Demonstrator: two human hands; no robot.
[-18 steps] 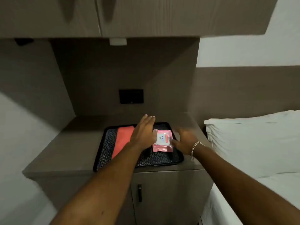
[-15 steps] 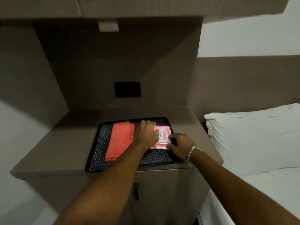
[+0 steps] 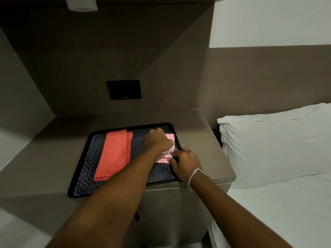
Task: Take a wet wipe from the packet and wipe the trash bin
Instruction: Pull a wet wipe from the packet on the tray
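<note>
A pink wet wipe packet [image 3: 163,157] lies at the right end of a black patterned tray [image 3: 86,158] on the bedside cabinet. My left hand [image 3: 159,141] rests on top of the packet and covers most of it. My right hand [image 3: 184,161], with a silver bracelet on its wrist, grips the packet's near right corner with thumb and fingers. Both hands touch the packet, which is still down on the tray. No trash bin is in view.
A folded coral cloth [image 3: 114,154] lies on the tray's left half. The brown cabinet top [image 3: 44,158] sits in a recessed niche with a black wall panel [image 3: 123,89] behind. A white pillow [image 3: 277,142] and bed lie close on the right.
Both hands have closed in on the packet: the left now lies flat over it and the right has moved from beside it onto its corner. The camera has tilted down and nearer.
</note>
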